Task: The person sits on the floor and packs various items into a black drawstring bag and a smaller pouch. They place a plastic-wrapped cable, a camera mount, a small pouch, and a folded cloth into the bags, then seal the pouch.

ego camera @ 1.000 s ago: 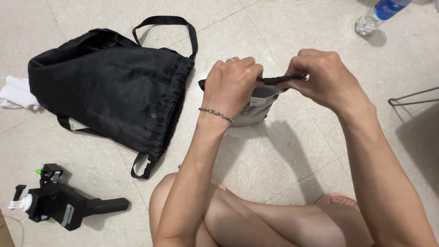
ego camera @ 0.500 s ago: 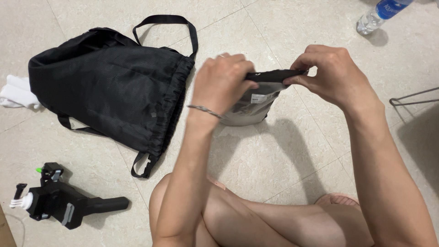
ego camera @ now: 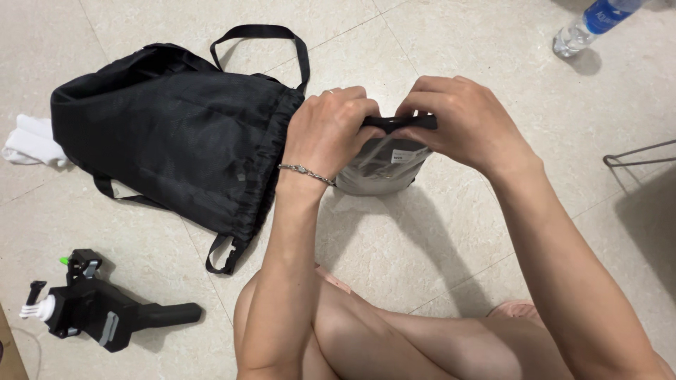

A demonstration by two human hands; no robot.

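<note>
Pouch [ego camera: 384,165], silver w/ black top strip, is held upright over the floor [ego camera: 436,232], just right of the black drawstring bag [ego camera: 169,134]. Top strip is pinched from both ends: left hand [ego camera: 327,134] is clamped on the strip's left end, fingers curled together over it; right hand [ego camera: 461,123] is clamped on the right end, fingers together, thumb hidden under. Hands nearly touching at strip's middle. By the look of it the grip is set along the seal so the mouth is kept flat and the pouch body hangs free below. Whether the strip is sealed or open can't be told.

Bag is laid flat, its gathered mouth toward the pouch, straps [ego camera: 260,35] looped behind. White cloth [ego camera: 28,141] is seen at the bag's far left edge, partly under it. Black camera mount [ego camera: 91,313] lies below-left of the bag. Water bottle [ego camera: 588,24] lies well apart, up-right of the bag. Bracelet [ego camera: 306,172] is worn on left wrist.
</note>
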